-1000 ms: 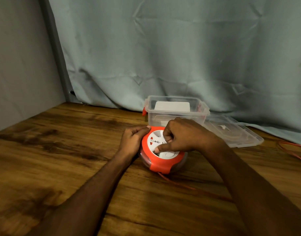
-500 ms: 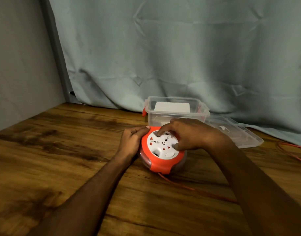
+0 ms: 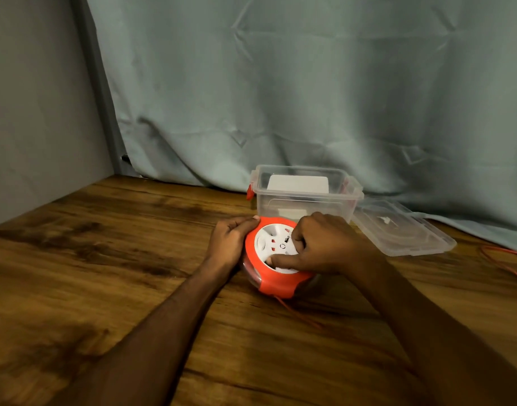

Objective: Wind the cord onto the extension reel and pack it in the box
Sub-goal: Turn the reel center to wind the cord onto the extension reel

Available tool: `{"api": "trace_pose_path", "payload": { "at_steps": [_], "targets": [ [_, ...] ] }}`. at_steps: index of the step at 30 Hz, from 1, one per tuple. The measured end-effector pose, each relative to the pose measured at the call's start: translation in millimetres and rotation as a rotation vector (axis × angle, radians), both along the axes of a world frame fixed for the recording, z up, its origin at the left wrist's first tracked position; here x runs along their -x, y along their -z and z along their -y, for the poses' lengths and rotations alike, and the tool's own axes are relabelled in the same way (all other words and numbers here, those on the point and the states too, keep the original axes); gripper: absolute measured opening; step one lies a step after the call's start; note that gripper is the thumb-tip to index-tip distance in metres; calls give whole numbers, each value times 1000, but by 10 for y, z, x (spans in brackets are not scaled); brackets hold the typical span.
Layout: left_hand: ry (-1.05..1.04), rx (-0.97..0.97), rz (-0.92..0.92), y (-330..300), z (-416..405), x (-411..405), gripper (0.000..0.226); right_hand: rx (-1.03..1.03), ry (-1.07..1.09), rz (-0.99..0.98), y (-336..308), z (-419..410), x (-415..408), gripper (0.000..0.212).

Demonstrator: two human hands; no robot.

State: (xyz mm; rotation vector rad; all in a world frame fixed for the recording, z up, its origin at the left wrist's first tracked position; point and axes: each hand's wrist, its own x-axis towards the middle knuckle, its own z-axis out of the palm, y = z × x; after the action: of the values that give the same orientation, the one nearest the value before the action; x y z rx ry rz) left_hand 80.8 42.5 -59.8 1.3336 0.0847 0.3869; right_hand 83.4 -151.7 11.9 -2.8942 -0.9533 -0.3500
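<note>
i see a bare grey wall (image 3: 40,106) at far left and a creased blue-green curtain (image 3: 310,92) behind a wooden table (image 3: 105,259). near the middle, the left hand (image 3: 226,244) cups the left edge of the orange extension reel (image 3: 276,284), fingers curled against its rim. the reel lies flat on the table, its white socket face (image 3: 273,243) up. the right hand (image 3: 324,244) lies over that face, thumb pressed into it and fingers curled on top. directly behind the reel stands the clear box (image 3: 307,197), open. its lid (image 3: 403,230) lies flat to the right. the thin orange cord (image 3: 301,313) leaves the reel's near edge and trails right; more cord shows at the far right edge.
</note>
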Motion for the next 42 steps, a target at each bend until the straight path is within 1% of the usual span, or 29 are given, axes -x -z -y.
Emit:
{"api": "trace_pose_path", "payload": {
  "at_steps": [3,5,6,7,8,9,10,11,13,15,17,20,23,26,28,31,35,38,42],
  "targets": [
    [7,-2,-2,-11,-3,10,19,-102,-10,114,188,22,54,73],
    [18,-1,-2,-12,1,15,19,-173,-71,154,264,111,57,66],
    [26,1,-3,-13,3,15,19,-210,-113,154,275,161,57,55],
    [34,4,-6,-17,2,20,18,-267,-145,125,267,210,69,38],
    [39,6,-9,-22,1,19,17,-333,-177,61,260,260,66,16],
    [46,8,-13,-23,0,22,17,-389,-191,-24,227,299,66,17],
    [52,8,-18,-25,0,24,18,-431,-209,-116,197,326,58,38],
    [64,12,-22,-28,3,29,19,-410,-221,-186,166,351,43,51],
    [83,20,-20,-32,16,33,20,-323,-231,-251,107,351,7,57],
    [93,18,-16,-28,23,32,19,-316,-230,-287,81,341,-35,57],
    [100,14,-7,-28,26,36,19,-277,-221,-257,65,326,-61,58],
    [104,-10,0,-29,23,38,19,-163,-228,-221,33,309,-76,60],
    [100,-20,4,-33,20,46,20,-101,-199,-214,-27,323,-39,62],
    [90,-36,10,-35,34,51,23,-13,-144,-126,-31,352,-31,63],
    [77,-37,12,-38,51,54,23,1,-106,-61,-53,346,-49,65],
    [71,-54,21,-44,50,57,22,1,-42,-37,-79,305,-14,68],
    [81,-75,12,-44,40,57,20,15,-3,16,-61,210,77,59],
    [90,-92,12,-44,39,65,23,24,4,35,-23,133,141,63],
    [90,-111,27,-32,26,57,20,55,24,16,-44,57,229,65]
  ]
}}
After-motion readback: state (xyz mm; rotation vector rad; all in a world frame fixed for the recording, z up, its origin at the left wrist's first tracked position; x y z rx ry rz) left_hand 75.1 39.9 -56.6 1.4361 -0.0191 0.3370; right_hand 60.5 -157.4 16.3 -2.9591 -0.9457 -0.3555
